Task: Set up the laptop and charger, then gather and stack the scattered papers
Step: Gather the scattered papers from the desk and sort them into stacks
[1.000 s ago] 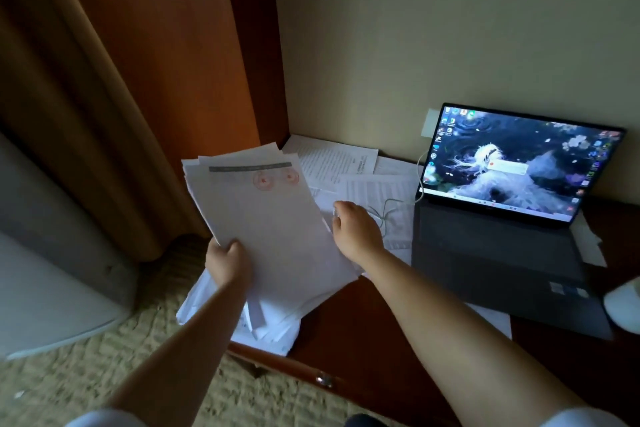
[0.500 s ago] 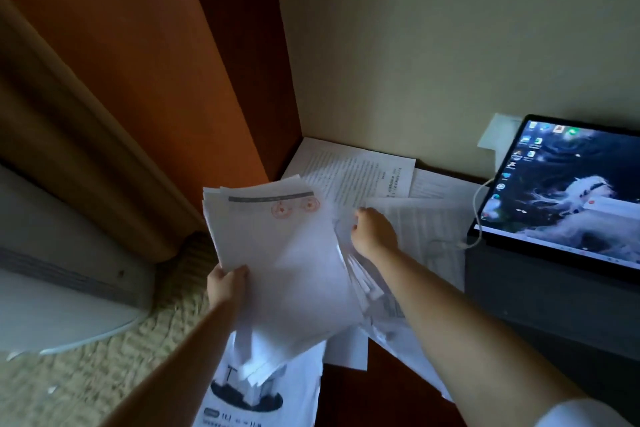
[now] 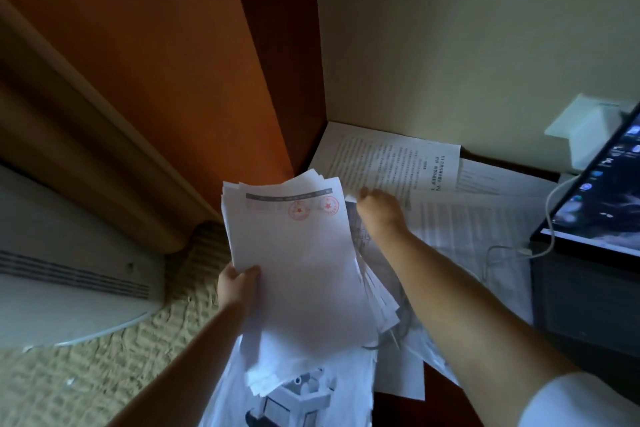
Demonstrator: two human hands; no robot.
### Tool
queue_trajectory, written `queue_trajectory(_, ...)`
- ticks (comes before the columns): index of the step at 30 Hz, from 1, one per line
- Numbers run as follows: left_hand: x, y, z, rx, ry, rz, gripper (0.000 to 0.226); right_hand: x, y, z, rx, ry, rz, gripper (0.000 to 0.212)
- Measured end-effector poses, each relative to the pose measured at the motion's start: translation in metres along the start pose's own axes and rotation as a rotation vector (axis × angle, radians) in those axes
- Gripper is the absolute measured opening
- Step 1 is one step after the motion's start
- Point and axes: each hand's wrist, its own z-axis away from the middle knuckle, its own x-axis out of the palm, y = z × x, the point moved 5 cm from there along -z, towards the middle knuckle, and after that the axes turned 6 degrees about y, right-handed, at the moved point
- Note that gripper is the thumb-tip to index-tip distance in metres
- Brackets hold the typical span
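Note:
My left hand (image 3: 239, 288) grips the left edge of a thick stack of white papers (image 3: 298, 271), held up over the desk's left end; its top sheet bears two red stamps. My right hand (image 3: 379, 210) is curled at the stack's upper right edge, where it seems to pinch sheets. More printed papers (image 3: 388, 160) lie flat in the desk's back corner and under my right arm. The open laptop (image 3: 595, 205) stands at the right with its screen lit. A white charger cable (image 3: 547, 219) runs from its left side up to a white plug (image 3: 588, 129) on the wall.
A sheet with a dark printed picture (image 3: 294, 399) hangs over the desk's front edge below the stack. A white appliance (image 3: 69, 281) stands on the patterned carpet (image 3: 104, 367) at the left. An orange wooden panel (image 3: 173, 63) and a curtain (image 3: 86, 149) close off the left side.
The camera has swung left and closer. Both hands have lifted the stack and shifted it toward the back corner; my right hand has moved up along the stack's right edge.

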Motion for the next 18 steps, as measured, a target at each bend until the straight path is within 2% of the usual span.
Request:
queue_trajectory(2, -0.005, 0.0, -0.004, -0.018, -0.042, 0.032, 0.027, -0.012, 0.003, 0.007, 0.09, -0.001, -0.113, 0.018)
queue_trajectory(3, -0.008, 0.0, -0.004, -0.038, -0.067, 0.045, 0.027, -0.016, 0.006, 0.009, 0.154, 0.005, -0.163, 0.015)
queue_trajectory(7, -0.018, 0.008, 0.002, -0.062, -0.176, 0.014, 0.012, -0.033, 0.02, 0.022, 0.364, 0.247, -0.374, 0.03)
queue_trajectory(9, -0.02, 0.011, 0.006, -0.033, -0.24, -0.057, 0.018, -0.039, 0.017, 0.035, 0.401, 0.344, -0.588, 0.03)
queue_trajectory(11, -0.021, 0.013, 0.011, -0.026, -0.31, -0.123, 0.018, -0.039, 0.011, 0.055, 0.531, 0.394, -0.898, 0.021)
queue_trajectory(13, -0.023, 0.015, 0.016, -0.042, -0.373, -0.177, 0.017, -0.028, 0.001, 0.075, 0.641, 0.33, -1.282, 0.019)
queue_trajectory(15, -0.021, 0.013, 0.022, -0.098, -0.47, -0.146, 0.018, -0.016, -0.011, 0.095, 0.655, 0.246, -1.604, 0.022)
queue_trajectory(18, -0.021, 0.01, 0.027, -0.151, -0.586, 0.066, 0.023, 0.001, -0.017, 0.121, 0.509, 0.102, -1.656, 0.044)
